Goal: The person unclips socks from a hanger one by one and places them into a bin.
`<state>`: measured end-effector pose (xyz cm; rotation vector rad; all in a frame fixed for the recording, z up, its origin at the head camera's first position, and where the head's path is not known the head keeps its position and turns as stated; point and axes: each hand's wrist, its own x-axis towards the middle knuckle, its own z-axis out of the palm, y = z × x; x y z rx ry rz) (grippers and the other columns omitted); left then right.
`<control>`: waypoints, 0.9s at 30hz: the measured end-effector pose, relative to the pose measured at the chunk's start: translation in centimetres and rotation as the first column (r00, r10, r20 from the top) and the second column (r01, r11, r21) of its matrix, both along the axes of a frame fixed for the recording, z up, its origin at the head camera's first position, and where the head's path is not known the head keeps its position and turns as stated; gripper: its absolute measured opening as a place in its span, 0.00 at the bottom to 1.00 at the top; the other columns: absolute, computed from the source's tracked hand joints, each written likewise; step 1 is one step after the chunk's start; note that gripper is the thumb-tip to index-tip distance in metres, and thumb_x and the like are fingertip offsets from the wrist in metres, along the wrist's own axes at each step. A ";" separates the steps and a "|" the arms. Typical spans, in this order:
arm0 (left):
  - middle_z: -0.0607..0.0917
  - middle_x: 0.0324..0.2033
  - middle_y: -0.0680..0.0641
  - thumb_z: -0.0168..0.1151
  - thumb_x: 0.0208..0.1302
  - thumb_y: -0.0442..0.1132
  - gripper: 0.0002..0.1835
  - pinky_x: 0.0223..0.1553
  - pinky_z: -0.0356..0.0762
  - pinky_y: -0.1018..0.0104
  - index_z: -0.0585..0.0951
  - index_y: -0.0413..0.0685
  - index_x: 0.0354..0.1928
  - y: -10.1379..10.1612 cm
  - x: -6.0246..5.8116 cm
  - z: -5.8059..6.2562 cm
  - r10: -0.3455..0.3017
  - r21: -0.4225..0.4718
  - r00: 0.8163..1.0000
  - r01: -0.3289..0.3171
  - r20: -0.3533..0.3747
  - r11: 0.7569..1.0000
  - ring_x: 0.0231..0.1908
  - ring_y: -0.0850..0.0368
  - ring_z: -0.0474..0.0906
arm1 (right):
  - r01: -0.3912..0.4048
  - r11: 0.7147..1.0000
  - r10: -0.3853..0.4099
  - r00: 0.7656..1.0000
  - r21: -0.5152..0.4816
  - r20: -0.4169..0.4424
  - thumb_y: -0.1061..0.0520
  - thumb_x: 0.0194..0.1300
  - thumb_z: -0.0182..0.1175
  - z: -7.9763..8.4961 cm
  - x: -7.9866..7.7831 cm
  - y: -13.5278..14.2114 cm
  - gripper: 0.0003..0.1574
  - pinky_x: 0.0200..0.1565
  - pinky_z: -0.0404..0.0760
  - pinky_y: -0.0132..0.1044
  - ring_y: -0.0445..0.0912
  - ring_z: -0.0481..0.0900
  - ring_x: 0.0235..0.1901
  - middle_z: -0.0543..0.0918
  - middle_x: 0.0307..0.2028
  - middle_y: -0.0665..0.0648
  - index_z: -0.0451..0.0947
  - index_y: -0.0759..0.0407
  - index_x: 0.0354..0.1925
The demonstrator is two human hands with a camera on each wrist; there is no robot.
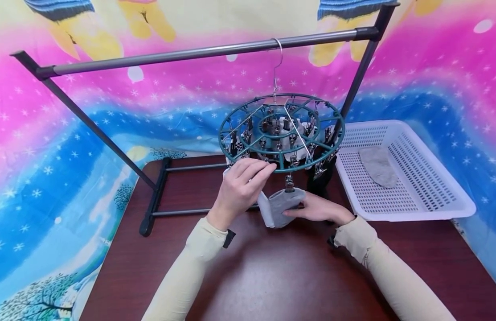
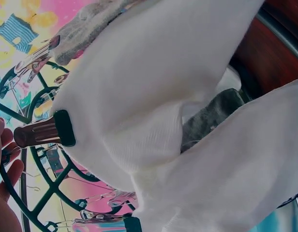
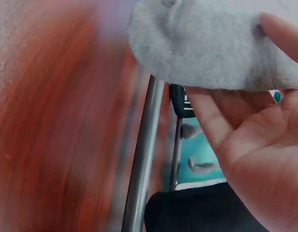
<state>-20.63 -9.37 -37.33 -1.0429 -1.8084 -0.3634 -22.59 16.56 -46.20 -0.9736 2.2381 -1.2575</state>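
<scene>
A green round clip hanger [image 1: 288,169] hangs by its metal hook from a rack bar. My left hand [image 1: 241,187] grips its near rim, fingertips beside a clip [image 2: 40,135] that bites a white sock [image 2: 139,82]. Below the rim, a metal clip [image 1: 288,183] holds the top of a grey sock [image 1: 284,208]. That sock is pinched between the thumb and fingers of my right hand [image 1: 317,207]; its grey fabric [image 3: 202,46] spans the top of the right wrist view. Other socks and clips hang under the hanger, partly hidden by it.
To the right stands a white perforated basket [image 1: 464,207] with a grey sock [image 1: 378,167] lying inside. The dark rack's top bar [image 1: 171,54] crosses above, and its foot [image 1: 153,200] rests on the brown table [image 1: 272,276]. A printed cloth surrounds the table.
</scene>
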 end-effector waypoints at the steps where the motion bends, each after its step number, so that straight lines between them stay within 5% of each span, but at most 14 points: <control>1: 0.89 0.45 0.47 0.69 0.68 0.33 0.14 0.59 0.81 0.61 0.86 0.46 0.55 0.1 0.0 0.0 -0.001 0.002 1.000 0.001 0.001 1.000 0.48 0.52 0.83 | 0.002 1.000 -0.002 1.000 -0.007 -0.019 0.56 0.70 0.68 -0.1 0.0 0.0 0.28 0.59 0.81 0.39 0.41 0.83 0.55 0.86 0.57 0.58 0.76 0.62 0.65; 12: 0.90 0.45 0.46 0.65 0.71 0.37 0.12 0.66 0.76 0.57 0.86 0.45 0.54 0.0 0.2 -0.6 0.012 0.045 1.000 -0.013 0.024 0.999 0.49 0.52 0.85 | 0.063 0.998 -0.063 0.982 -0.004 -0.180 0.58 0.71 0.67 0.1 1.5 1.7 0.23 0.57 0.81 0.35 0.38 0.83 0.53 0.87 0.54 0.53 0.79 0.59 0.61; 19: 0.89 0.46 0.46 0.65 0.70 0.36 0.14 0.67 0.75 0.55 0.84 0.46 0.55 -0.2 0.1 -0.7 0.020 0.077 0.999 -0.024 0.047 0.997 0.50 0.51 0.84 | 0.114 0.990 -0.081 0.940 0.082 -0.331 0.57 0.70 0.68 1.4 2.4 3.1 0.13 0.46 0.85 0.36 0.35 0.84 0.43 0.90 0.45 0.51 0.85 0.57 0.52; 23: 0.89 0.46 0.46 0.64 0.71 0.36 0.13 0.66 0.76 0.55 0.84 0.45 0.55 -0.3 0.1 -0.7 0.025 0.087 0.999 -0.028 0.036 0.996 0.49 0.51 0.84 | 0.114 0.989 -0.078 0.945 0.097 -0.317 0.57 0.72 0.66 1.6 2.4 4.0 0.08 0.40 0.81 0.33 0.33 0.81 0.35 0.90 0.37 0.47 0.86 0.54 0.47; 27: 0.89 0.47 0.46 0.60 0.73 0.36 0.13 0.65 0.77 0.54 0.84 0.45 0.56 -0.5 0.0 -0.9 0.033 0.094 0.999 -0.037 0.041 0.995 0.51 0.50 0.84 | 0.138 0.983 -0.102 0.958 0.118 -0.270 0.54 0.73 0.65 1.7 2.3 4.6 0.04 0.33 0.73 0.31 0.32 0.70 0.25 0.75 0.22 0.39 0.85 0.49 0.38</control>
